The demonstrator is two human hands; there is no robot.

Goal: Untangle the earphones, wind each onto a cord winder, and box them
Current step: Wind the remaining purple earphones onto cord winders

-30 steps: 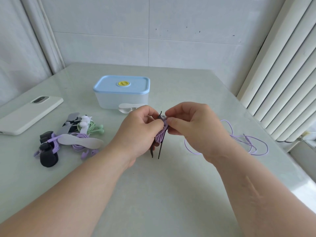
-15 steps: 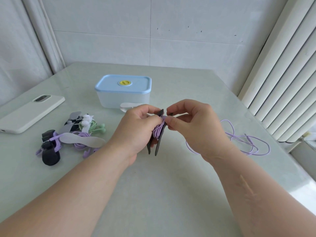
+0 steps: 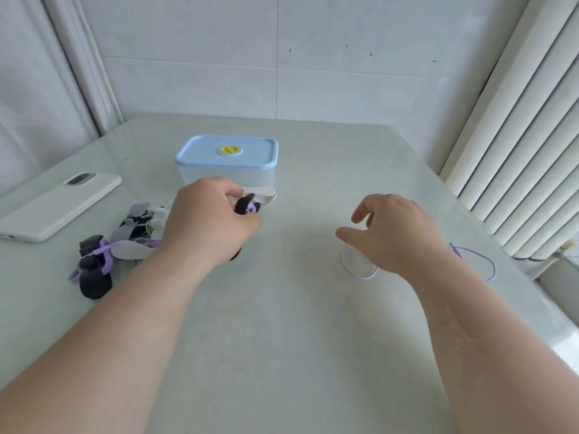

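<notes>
At nine o'clock wound sets (image 3: pixel 103 255) are piled, unboxed — a winder (image 3: pixel 244 205) is gripped by the left hand (image 3: pixel 206 223), the right hand (image 3: pixel 394 233) held slack over loose cord (image 3: pixel 360 278).

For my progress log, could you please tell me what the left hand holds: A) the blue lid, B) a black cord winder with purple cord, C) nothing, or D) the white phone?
B: the left hand grips the black cord winder with purple cord; the phone and blue lid lie apart from it.
</notes>
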